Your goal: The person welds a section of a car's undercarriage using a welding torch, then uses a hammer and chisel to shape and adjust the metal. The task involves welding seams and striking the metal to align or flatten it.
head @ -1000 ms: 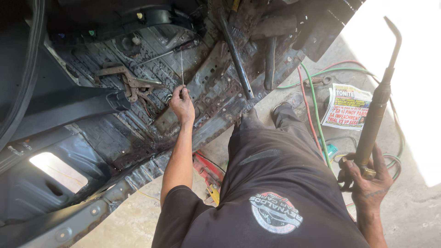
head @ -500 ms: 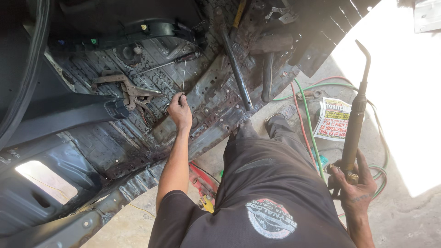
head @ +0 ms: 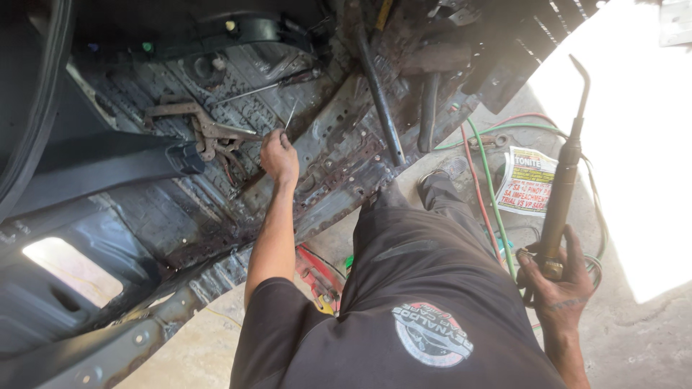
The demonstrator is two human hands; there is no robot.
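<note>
The left hand (head: pixel 279 155) reaches out over the rusted car floor pan (head: pixel 339 144) and pinches a thin metal rod (head: pixel 290 115) between its fingertips, the rod slanting up and away from the knuckles. Just beside that hand, to its left, a pair of locking pliers (head: pixel 205 126) lies clamped on the ribbed sheet metal. The right hand (head: pixel 559 284) is held well apart, out over the concrete floor (head: pixel 634 338), clenched around the handle of a brass gas torch (head: pixel 566 173) that stands nearly upright with its bent tip at the top. A red hose (head: pixel 472 169) and a green hose (head: pixel 490 180) trail across the floor between the car body and the torch, passing beside a printed paper sheet (head: pixel 530 180). A dark steel bar (head: pixel 378 94) lies across the sill beyond the person's black-trousered legs (head: pixel 425 238), which block the view of the sill's lower edge. A red tool (head: pixel 317 277) lies on the floor beneath the left forearm
</note>
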